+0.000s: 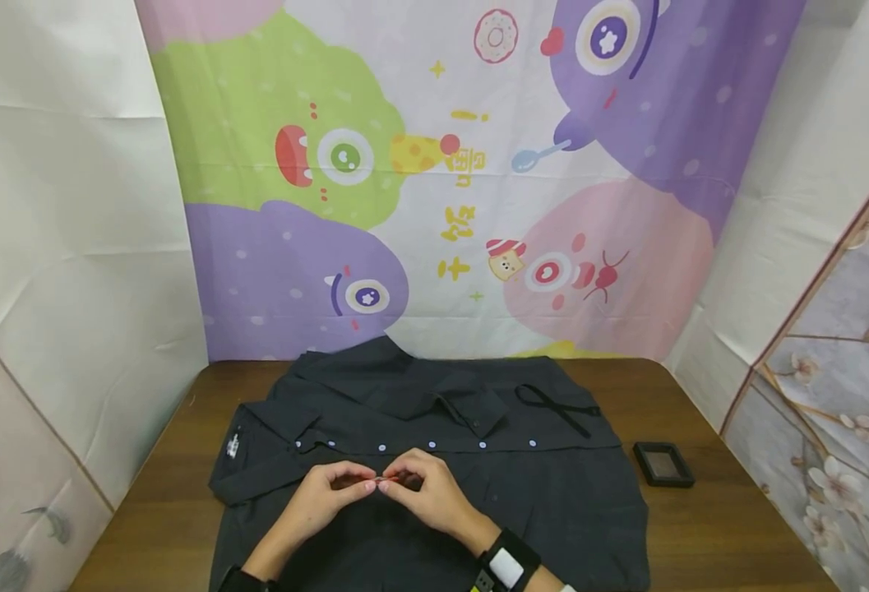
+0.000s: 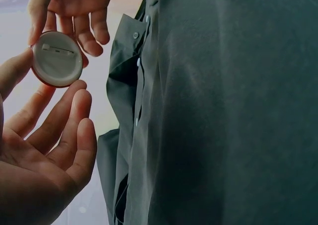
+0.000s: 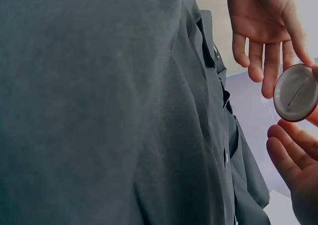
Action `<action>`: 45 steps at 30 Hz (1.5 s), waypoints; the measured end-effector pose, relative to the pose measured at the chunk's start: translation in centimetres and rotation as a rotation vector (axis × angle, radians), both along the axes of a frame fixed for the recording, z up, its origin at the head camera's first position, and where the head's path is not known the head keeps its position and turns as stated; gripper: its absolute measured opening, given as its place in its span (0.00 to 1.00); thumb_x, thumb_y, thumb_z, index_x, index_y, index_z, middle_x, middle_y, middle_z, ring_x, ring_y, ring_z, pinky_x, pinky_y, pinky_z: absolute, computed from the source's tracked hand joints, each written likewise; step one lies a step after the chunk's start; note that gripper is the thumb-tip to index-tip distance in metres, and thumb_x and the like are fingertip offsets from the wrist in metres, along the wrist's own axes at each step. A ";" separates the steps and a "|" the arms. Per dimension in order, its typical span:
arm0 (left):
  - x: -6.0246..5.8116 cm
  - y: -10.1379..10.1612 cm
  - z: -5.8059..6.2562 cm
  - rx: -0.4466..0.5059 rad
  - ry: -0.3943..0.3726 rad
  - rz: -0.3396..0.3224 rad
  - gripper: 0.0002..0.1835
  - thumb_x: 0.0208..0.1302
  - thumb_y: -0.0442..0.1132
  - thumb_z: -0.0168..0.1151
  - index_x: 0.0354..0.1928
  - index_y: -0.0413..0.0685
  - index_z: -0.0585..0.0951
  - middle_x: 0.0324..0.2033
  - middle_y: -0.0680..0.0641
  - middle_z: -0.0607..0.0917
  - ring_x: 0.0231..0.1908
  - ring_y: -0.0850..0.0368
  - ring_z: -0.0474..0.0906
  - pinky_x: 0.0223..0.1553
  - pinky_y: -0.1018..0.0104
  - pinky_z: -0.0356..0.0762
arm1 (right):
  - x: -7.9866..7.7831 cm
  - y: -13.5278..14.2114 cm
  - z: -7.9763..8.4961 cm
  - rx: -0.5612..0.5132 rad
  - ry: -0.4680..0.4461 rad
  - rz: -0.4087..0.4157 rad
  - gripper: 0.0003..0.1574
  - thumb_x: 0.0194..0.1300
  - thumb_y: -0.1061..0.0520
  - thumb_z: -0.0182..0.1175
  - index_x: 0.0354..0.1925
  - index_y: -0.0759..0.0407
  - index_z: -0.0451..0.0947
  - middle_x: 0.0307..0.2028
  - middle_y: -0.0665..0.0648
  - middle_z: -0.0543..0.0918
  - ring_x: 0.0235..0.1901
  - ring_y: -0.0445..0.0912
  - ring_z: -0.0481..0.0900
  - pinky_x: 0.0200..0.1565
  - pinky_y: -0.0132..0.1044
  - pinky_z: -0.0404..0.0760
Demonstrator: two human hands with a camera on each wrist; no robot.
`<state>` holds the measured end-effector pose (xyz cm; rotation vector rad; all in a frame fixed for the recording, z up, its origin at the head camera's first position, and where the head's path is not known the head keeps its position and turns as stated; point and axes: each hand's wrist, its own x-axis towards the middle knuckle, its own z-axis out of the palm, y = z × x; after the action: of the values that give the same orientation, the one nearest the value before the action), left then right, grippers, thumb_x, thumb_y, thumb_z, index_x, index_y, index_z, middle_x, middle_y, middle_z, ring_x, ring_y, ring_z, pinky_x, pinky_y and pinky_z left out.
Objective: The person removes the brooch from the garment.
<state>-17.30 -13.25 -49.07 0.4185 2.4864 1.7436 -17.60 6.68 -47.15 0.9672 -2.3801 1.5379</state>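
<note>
Between both hands is a round pin-back button badge (image 2: 57,68), its pale back and metal pin facing the wrist cameras. My left hand (image 1: 323,497) pinches one edge of it with thumb and fingertips. On the opposite edge, my right hand (image 1: 430,491) pinches it too. In the head view the badge (image 1: 381,478) appears only as a thin reddish edge-on strip. A dark button-up shirt (image 1: 508,501) lies spread beneath the hands, with a row of light buttons (image 1: 432,445) just beyond them. Whether the pin is fastened, I cannot tell.
A small black square frame (image 1: 643,467) lies on the wooden table (image 1: 715,534) to the right of the shirt. A thin black cord (image 1: 556,403) rests on the shirt's upper right. Behind the table hangs a cartoon-printed cloth (image 1: 419,312).
</note>
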 end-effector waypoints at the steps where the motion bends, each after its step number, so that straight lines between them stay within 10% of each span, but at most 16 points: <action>1: 0.0 0.0 0.0 -0.001 0.001 -0.001 0.15 0.58 0.43 0.64 0.41 0.39 0.82 0.39 0.40 0.86 0.36 0.58 0.81 0.38 0.69 0.79 | 0.0 0.0 0.0 -0.003 -0.003 0.004 0.06 0.56 0.61 0.64 0.33 0.64 0.81 0.31 0.63 0.81 0.31 0.51 0.80 0.32 0.47 0.84; 30: 0.1 -0.1 0.1 0.035 0.024 -0.110 0.14 0.56 0.40 0.65 0.41 0.39 0.82 0.38 0.38 0.85 0.36 0.59 0.81 0.37 0.73 0.79 | 0.1 0.2 0.9 0.068 -0.071 0.066 0.07 0.55 0.61 0.65 0.33 0.64 0.81 0.33 0.63 0.83 0.34 0.53 0.80 0.37 0.49 0.83; 37: 1.5 0.5 3.0 -0.053 0.048 -0.117 0.12 0.57 0.36 0.64 0.40 0.34 0.81 0.36 0.37 0.85 0.36 0.54 0.81 0.36 0.71 0.79 | 0.1 0.3 1.0 0.100 -0.086 0.094 0.09 0.54 0.61 0.66 0.34 0.66 0.81 0.33 0.65 0.84 0.34 0.55 0.80 0.38 0.49 0.83; 45: 0.8 0.1 1.1 -0.069 0.059 -0.130 0.12 0.57 0.36 0.64 0.41 0.36 0.81 0.37 0.38 0.85 0.36 0.53 0.80 0.37 0.69 0.79 | -1.1 0.3 -1.4 0.134 -0.086 0.094 0.10 0.53 0.58 0.68 0.34 0.61 0.82 0.32 0.59 0.85 0.32 0.49 0.81 0.36 0.44 0.83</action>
<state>-16.52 -13.13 -47.93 0.6196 2.4883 1.6148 -18.70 6.98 -48.58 1.0756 -2.5598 1.4961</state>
